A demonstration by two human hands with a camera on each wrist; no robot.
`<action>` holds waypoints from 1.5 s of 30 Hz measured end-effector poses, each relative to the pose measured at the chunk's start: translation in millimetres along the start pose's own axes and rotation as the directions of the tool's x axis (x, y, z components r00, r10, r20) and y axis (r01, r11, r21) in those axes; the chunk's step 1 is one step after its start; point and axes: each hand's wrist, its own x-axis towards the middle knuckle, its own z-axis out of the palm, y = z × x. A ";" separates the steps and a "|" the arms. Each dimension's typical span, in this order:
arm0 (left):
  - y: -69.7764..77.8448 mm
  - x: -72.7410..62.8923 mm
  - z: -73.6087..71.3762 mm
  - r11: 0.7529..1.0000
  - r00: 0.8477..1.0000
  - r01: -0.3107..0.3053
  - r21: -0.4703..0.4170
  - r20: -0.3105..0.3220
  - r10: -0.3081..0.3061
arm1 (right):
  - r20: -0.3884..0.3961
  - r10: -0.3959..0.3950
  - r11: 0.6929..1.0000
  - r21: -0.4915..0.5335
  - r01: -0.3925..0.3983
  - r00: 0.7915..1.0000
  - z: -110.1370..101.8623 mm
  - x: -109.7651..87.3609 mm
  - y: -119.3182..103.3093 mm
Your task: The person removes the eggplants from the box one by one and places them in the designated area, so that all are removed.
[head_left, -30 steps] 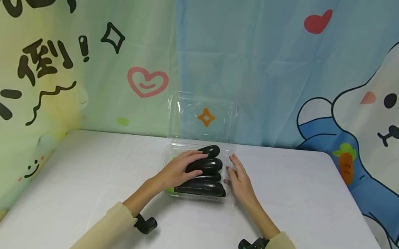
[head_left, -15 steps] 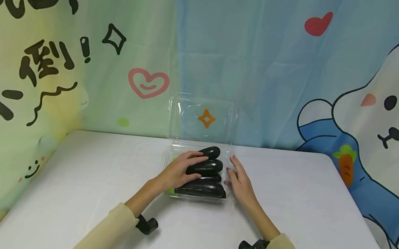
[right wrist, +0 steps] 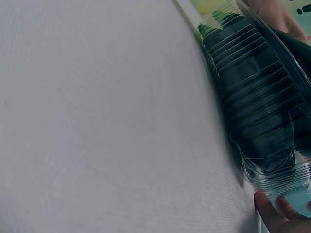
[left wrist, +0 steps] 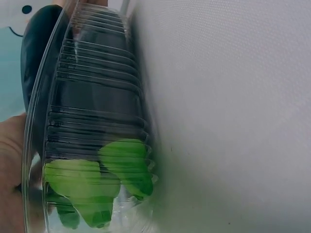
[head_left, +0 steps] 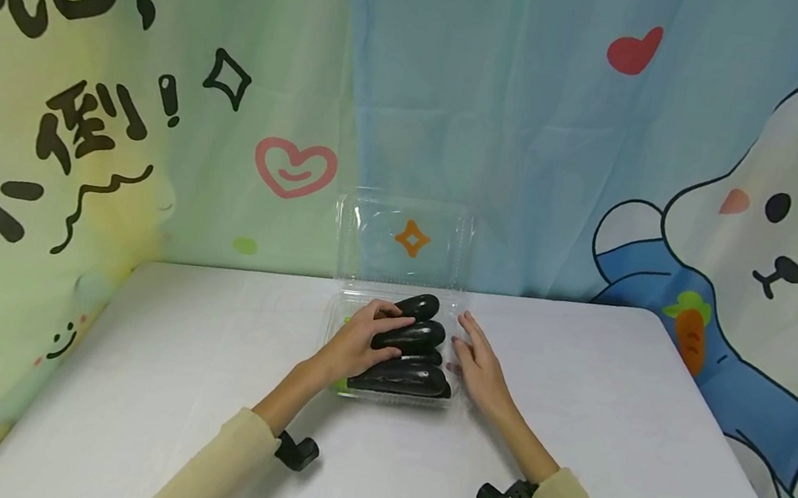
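— Resting across the eggplants (head_left: 401, 376), your left hand (head_left: 356, 342) hides part of their left halves. At least 4 lie crosswise in the base of a clear container (head_left: 394, 397), green stem ends (left wrist: 129, 165) to the left.

— State of your left grip?

— Thumb and fingers parted, astride the 2nd eggplant from the back. Cannot tell whether they pinch it or merely lie on it.

— Your right hand (head_left: 485, 370)?

— Fingers spread, at the container's right end, holding nothing. Contact with the plastic: cannot tell.

— What stands in your way?

— Ribbed container wall, between both wrist views and the eggplants. In the left wrist view, 1 eggplant shows above the rim. Behind the base the clear lid (head_left: 381, 238) stands raised, the curtain (head_left: 429, 76) showing through it.

— Other things around you?

— White table (head_left: 577, 390) beneath; a printed bear (head_left: 771, 239) on the curtain at right; 2 black wrist cameras (head_left: 297, 452), 1 at each of your beige sleeves (head_left: 212, 464).
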 end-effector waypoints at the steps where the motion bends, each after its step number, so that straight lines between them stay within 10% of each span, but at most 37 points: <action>1: 0.4 0.0 -0.4 1.000 1.000 -0.001 0.008 0.006 0.001 | 0.000 0.004 1.000 0.000 -0.004 1.000 0.0 0.0 0.1; 9: 4.2 -2.9 -9.1 0.999 1.000 0.022 0.027 0.010 -0.022 | -0.010 -0.005 0.999 -0.044 0.005 1.000 -0.1 0.4 -0.4; 18: -2.1 -15.3 -35.5 1.000 0.987 -0.008 -0.022 -0.160 0.004 | -0.014 -0.011 0.997 -0.083 0.010 1.000 -0.5 0.9 -2.0; 36: -46.9 -66.1 -90.3 0.962 0.869 0.270 -0.032 -0.424 -0.258 | -0.008 -0.018 0.997 -0.076 0.017 1.000 -0.7 0.8 -3.0; 45: -54.9 -75.6 -92.5 0.937 0.849 0.348 0.031 -0.434 -0.301 | 0.008 0.022 0.998 -0.052 -0.022 1.000 -0.2 0.2 -4.4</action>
